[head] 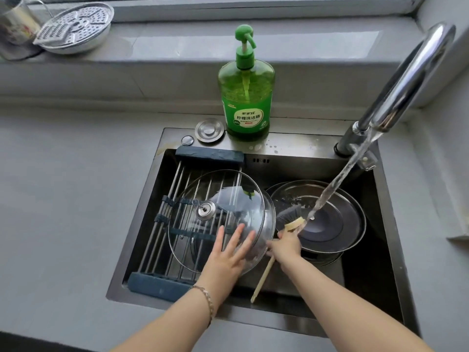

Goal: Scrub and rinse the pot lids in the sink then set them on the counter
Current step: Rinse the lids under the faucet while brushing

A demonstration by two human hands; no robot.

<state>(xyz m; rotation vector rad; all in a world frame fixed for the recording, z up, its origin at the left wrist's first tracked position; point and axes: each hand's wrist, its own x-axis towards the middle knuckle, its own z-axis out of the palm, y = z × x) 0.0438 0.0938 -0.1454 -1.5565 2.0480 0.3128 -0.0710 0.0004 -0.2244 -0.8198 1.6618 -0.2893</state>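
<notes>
A large glass pot lid (203, 196) with a metal knob leans over the roll-up drying rack (162, 224) on the left of the sink. My left hand (228, 255) lies flat on the lid's lower right part, fingers straight. My right hand (285, 246) grips the wooden handle of a dish brush (288, 215); its dark bristles touch the glass lid's right rim. Right of it a metal lid (337, 224) lies in the sink basin, and water from the tap (403, 80) streams onto it.
A green dish soap bottle (247, 97) stands on the sink's back ledge next to a drain stopper (209, 130). A metal steamer plate (76, 27) and a steel cup (15, 26) sit on the windowsill at far left. Grey counter (63, 199) surrounds the sink.
</notes>
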